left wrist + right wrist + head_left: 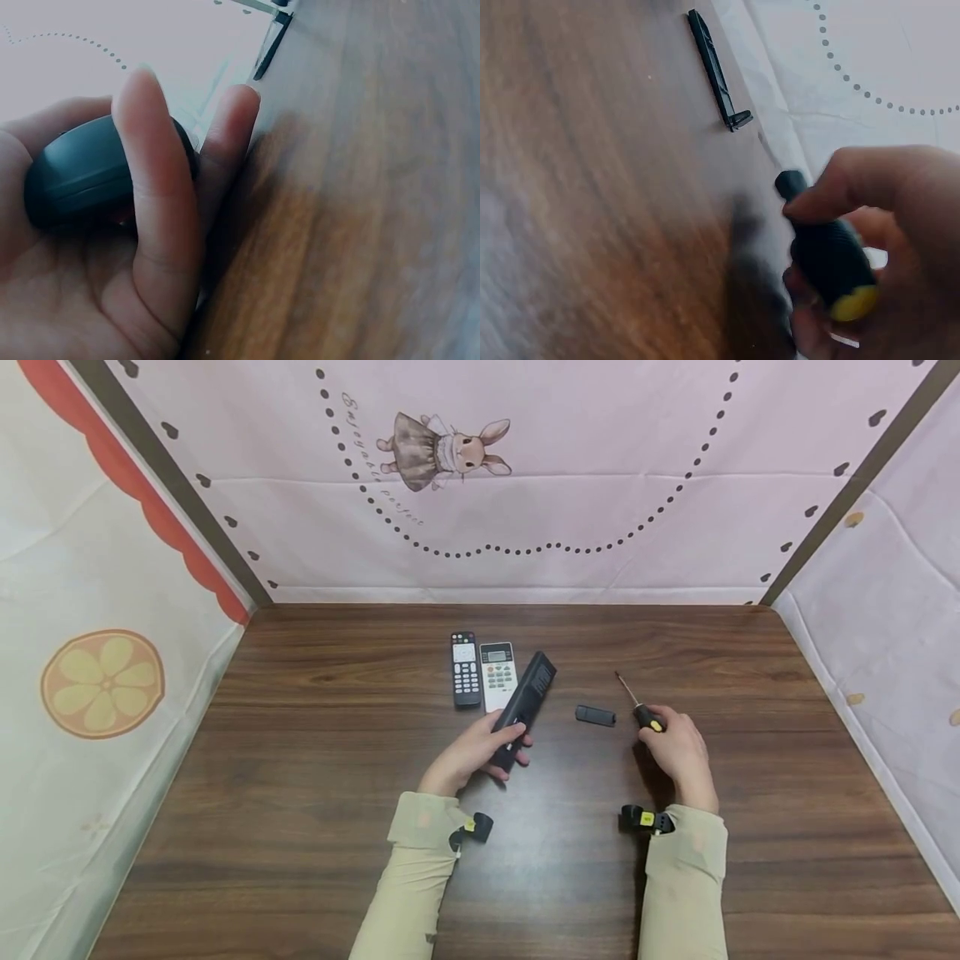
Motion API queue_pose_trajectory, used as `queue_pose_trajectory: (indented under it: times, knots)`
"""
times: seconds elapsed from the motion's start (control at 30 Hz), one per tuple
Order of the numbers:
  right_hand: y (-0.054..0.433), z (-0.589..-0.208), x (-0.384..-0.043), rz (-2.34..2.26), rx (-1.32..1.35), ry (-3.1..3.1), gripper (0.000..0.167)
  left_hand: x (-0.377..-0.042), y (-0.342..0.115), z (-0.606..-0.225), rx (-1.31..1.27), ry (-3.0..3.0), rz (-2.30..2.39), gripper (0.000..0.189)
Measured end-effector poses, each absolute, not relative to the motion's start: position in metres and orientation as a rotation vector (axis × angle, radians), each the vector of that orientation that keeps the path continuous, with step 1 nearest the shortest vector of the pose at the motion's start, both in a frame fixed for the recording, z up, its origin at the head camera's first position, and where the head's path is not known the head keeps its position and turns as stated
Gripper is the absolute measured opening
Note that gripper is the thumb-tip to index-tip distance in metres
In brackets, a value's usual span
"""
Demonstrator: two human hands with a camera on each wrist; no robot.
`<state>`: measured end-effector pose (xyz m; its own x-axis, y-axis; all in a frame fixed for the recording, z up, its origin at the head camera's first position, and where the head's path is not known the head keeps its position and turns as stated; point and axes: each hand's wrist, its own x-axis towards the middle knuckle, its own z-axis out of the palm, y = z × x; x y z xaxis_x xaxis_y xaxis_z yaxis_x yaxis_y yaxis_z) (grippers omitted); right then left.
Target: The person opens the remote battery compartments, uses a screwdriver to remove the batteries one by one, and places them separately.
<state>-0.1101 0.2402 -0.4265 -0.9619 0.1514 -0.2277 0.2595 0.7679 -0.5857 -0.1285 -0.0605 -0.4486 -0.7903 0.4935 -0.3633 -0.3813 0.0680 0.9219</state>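
Note:
My left hand (480, 747) grips a long black handheld device (534, 689) with a row of slots near its far end. The thumb lies across its upper face; in the left wrist view, the fingers wrap around the device's rounded near end (82, 172). My right hand (678, 747) holds a screwdriver (643, 714) by its black and yellow handle (829, 259), the thin shaft pointing away and to the left. Between the hands, a small black cover (595, 716) lies on the table. The right wrist view shows a clip-like tab at one end of this cover (714, 71).
A black remote control (465, 672) with light buttons and a white remote control (498, 672) with a small display lie side by side, left of the device. The wooden table (315, 793) is bordered by printed fabric walls (585, 468) at the back and sides.

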Motion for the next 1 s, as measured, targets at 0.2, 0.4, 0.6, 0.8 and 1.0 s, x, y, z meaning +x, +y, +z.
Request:
queue_pose_trajectory:
  times: [0.2, 0.4, 0.6, 0.8, 1.0]
  knots:
    - [0.233, -0.426, -0.112, -1.099, 0.234, 2.865, 0.036, -0.129, -0.06, -0.45, 0.079, 1.681, 1.819, 0.048]
    - [0.217, -0.416, -0.115, -1.164, -0.077, 2.766, 0.031, -0.13, -0.062, -0.449, 0.088, 1.666, 1.838, 0.053]
    - [0.203, -0.411, -0.115, -1.18, -0.25, 2.643, 0.033, -0.131, -0.063, -0.45, 0.105, 1.653, 1.86, 0.058]
    - [0.198, -0.411, -0.114, -1.152, -0.28, 2.552, 0.033, -0.131, -0.063, -0.449, 0.101, 1.643, 1.852, 0.06]
    - [0.201, -0.412, -0.113, -1.097, -0.28, 2.516, 0.031, -0.132, -0.063, -0.448, 0.115, 1.64, 1.852, 0.058]
